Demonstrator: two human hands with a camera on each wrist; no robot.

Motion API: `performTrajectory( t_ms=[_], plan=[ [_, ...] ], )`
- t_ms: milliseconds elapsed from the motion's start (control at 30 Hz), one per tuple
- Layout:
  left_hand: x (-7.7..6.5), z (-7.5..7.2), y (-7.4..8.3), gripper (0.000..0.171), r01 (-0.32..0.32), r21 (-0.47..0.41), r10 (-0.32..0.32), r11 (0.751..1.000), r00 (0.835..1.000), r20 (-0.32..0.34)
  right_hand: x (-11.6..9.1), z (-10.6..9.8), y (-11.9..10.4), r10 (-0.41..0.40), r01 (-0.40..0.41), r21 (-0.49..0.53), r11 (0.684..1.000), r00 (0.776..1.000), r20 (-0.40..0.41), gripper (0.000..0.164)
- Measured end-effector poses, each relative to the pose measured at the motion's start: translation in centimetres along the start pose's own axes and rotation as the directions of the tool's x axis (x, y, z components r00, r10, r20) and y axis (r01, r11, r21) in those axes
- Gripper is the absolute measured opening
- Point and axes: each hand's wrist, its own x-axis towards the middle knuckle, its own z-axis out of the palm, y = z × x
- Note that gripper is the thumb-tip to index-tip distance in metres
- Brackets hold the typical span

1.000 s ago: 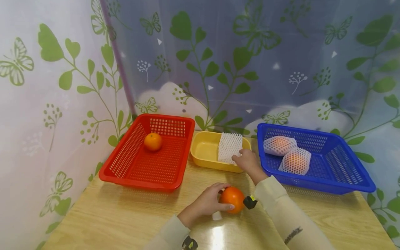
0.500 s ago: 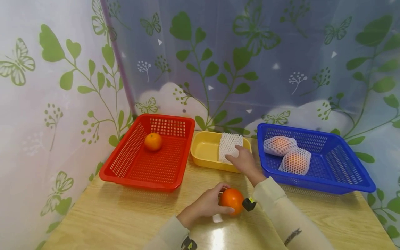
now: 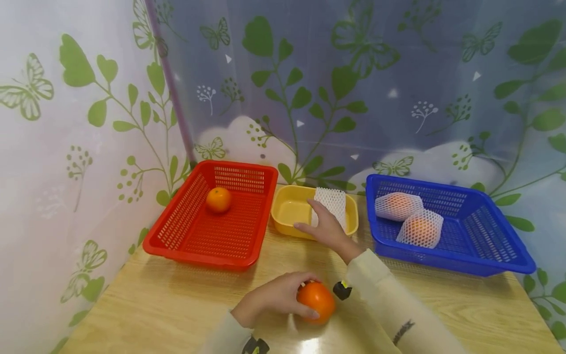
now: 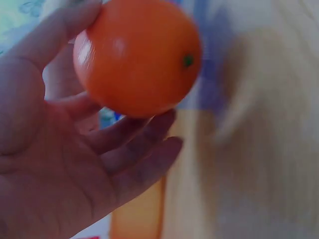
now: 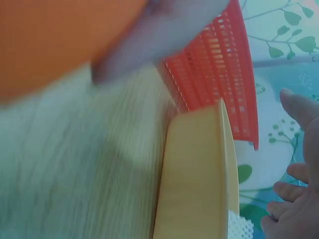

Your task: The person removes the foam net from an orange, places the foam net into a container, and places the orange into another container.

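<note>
In the head view my left hand (image 3: 283, 295) grips an orange (image 3: 319, 302) over the front of the table, its thumb and fingers on the fruit's left side. A green stem spot shows on the orange (image 4: 144, 57) in the left wrist view. My right hand (image 3: 327, 226) is over the front rim of a yellow tray (image 3: 289, 211), fingers spread and holding nothing. Behind that hand a white foam net (image 3: 332, 199) lies in the tray's right part, partly covered. The right wrist view has the right hand (image 5: 301, 189) at its right edge, fingers apart.
On the left stands a red basket (image 3: 208, 255) with another orange (image 3: 218, 200) in it. A blue basket (image 3: 477, 236) on the right holds two net-wrapped fruits (image 3: 420, 228). Patterned curtains (image 3: 283, 98) rise behind the wooden table (image 3: 177, 305).
My right hand has moved left and down, off the foam net, which stays in the tray. The left hand has drawn the orange nearer and slightly left.
</note>
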Motion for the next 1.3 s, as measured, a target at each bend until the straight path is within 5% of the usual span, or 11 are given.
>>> performTrajectory(
  t_ms=[300,433,733,900,1133,1300],
  plan=[
    [-3.3,-4.6,1.4,0.054,-0.094,-0.104,0.116,0.99,0.968,0.224,0.4,3.0,-2.0,-0.066,0.065,0.029,0.997,0.997,0.036,0.086],
    [-4.4,-6.8,1.6,0.055,-0.114,-0.161,0.155,0.98,0.951,0.268,0.3,4.3,-3.1,-0.109,0.107,0.034,0.994,0.991,0.077,0.089],
    [-6.2,-10.8,0.9,0.057,-0.242,-0.199,0.273,0.95,0.95,0.149,-0.2,6.1,-5.2,-0.282,0.287,-0.023,0.958,0.949,0.141,0.08],
    [-6.7,-12.7,0.9,0.053,-0.211,-0.243,0.246,0.947,0.962,0.12,-0.2,6.2,-5.4,-0.326,0.338,-0.071,0.939,0.935,0.141,0.067],
    [-6.9,-15.5,1.3,0.058,-0.132,-0.148,0.133,0.98,0.991,-0.004,0.2,6.3,-5.2,-0.347,0.363,-0.064,0.93,0.92,0.181,0.073],
    [-6.6,-17.0,1.2,0.061,-0.091,-0.15,0.084,0.984,0.995,-0.051,0.3,6.2,-5.4,-0.287,0.294,-0.008,0.956,0.94,0.184,0.074]
  ],
)
